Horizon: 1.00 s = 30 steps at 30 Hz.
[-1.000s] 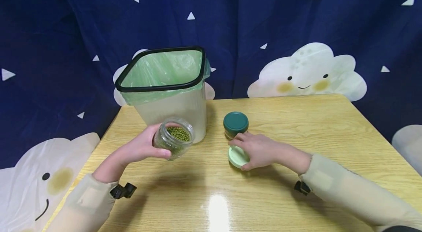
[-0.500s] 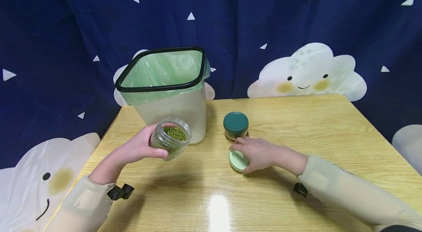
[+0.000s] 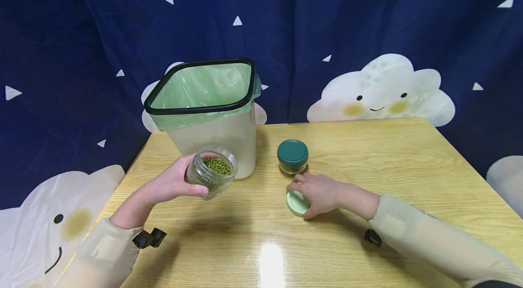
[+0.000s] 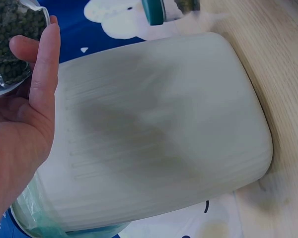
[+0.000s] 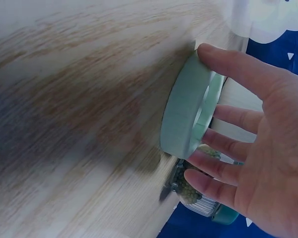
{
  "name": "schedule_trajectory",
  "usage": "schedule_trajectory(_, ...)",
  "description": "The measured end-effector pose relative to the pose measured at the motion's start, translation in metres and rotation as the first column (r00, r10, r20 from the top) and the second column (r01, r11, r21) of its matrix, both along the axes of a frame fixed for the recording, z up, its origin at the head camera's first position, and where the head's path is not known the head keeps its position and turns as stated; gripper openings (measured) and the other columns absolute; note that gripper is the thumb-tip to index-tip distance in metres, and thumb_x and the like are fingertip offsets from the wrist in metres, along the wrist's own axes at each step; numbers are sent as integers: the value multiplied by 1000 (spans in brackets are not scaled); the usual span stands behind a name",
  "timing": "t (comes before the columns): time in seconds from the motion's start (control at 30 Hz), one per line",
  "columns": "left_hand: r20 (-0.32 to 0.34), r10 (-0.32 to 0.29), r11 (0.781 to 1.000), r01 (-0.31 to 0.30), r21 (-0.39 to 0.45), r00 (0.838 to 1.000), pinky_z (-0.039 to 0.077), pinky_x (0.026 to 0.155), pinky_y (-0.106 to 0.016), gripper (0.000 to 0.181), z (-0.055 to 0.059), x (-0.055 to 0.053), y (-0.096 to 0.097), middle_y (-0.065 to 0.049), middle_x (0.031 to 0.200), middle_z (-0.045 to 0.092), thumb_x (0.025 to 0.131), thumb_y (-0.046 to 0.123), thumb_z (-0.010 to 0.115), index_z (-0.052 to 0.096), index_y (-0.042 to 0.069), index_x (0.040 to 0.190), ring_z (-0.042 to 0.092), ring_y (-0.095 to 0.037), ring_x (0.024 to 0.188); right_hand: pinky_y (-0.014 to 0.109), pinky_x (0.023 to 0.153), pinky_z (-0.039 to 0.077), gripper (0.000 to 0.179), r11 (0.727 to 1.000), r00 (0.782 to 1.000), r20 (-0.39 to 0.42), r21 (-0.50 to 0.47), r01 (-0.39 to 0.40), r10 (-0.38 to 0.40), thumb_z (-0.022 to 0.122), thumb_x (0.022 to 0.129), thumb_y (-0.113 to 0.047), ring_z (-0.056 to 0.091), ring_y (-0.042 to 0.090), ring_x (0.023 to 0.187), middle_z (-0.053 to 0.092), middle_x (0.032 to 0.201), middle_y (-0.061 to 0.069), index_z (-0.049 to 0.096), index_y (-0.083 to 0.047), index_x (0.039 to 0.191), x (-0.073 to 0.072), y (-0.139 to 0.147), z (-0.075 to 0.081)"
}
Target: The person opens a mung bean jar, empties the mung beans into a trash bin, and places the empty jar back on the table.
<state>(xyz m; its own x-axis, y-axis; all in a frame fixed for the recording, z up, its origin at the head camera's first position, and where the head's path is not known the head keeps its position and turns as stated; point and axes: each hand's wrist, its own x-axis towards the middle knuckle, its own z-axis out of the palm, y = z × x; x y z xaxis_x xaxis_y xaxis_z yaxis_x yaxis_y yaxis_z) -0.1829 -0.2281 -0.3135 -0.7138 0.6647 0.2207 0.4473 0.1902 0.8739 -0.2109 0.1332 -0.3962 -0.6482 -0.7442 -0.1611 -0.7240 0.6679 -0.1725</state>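
Observation:
My left hand (image 3: 173,182) grips an uncapped glass jar (image 3: 200,179) partly filled with small green beans (image 3: 217,166), likely mung beans. The jar is raised in front of the bin and leans with its mouth toward the right. In the left wrist view, the fingers curl round the glass jar (image 4: 15,44). A pale green lid (image 3: 297,203) lies on the table, hollow side up, its rim between the thumb and fingers of my right hand (image 3: 324,192). The right wrist view shows the thumb on the near edge of this lid (image 5: 181,109).
Just behind the pale lid stands a second, smaller jar with a dark green lid (image 3: 292,153). A white bin (image 3: 239,138) with a black rim and green liner bag stands at the back left of the wooden table (image 3: 367,156). A dark blue curtain (image 3: 294,42) hangs behind.
My right hand and the pale lid have shifted slightly right and nearer to me, away from the dark-lidded jar. The left hand with the bean jar moved a little left, then stayed still.

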Motion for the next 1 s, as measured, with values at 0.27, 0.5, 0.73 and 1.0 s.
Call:
schedule_trajectory(0.27, 14, -6, 1000, 6, 2, 1000, 48, 89, -28, 65, 3, 0, 1, -17, 117, 61, 81, 23, 78, 49, -7, 131, 58, -20, 104, 43, 80, 51, 72, 1000, 1000, 10, -8, -2, 2, 86, 71, -36, 54, 24, 105, 51, 121, 5, 55, -13, 132, -1, 0, 2)
schedule_trajectory(0.5, 4, 13, 1000, -13, -6, 1000, 47, 89, -27, 64, 5, 0, -1, -16, 116, 61, 80, 21, 78, 50, -6, 131, 58, -19, 104, 41, 79, 53, 65, 996, 996, -78, -71, -45, 40, 77, 81, -40, 60, 22, 96, 54, 120, 6, 55, -7, 133, -2, -1, 14)
schedule_trajectory(0.73, -12, 17, 1000, -17, -9, 1000, 46, 89, -25, 62, 9, 1, -5, -16, 116, 62, 80, 18, 77, 50, -6, 131, 58, -18, 104, 40, 74, 54, 47, 972, 970, -236, -210, -107, 55, 68, 90, -37, 62, 20, 93, 58, 117, 4, 59, -10, 127, -6, -6, 42)
schedule_trajectory(1.0, -54, 35, 999, -36, -18, 998, 47, 87, -25, 60, 21, 5, -9, -11, 114, 63, 79, 12, 76, 49, -6, 130, 59, -17, 102, 39, 69, 53, 39, 923, 919, -394, -359, -136, -18, 66, 91, -37, 64, 19, 94, 60, 116, 0, 63, -13, 121, -12, -16, 83)
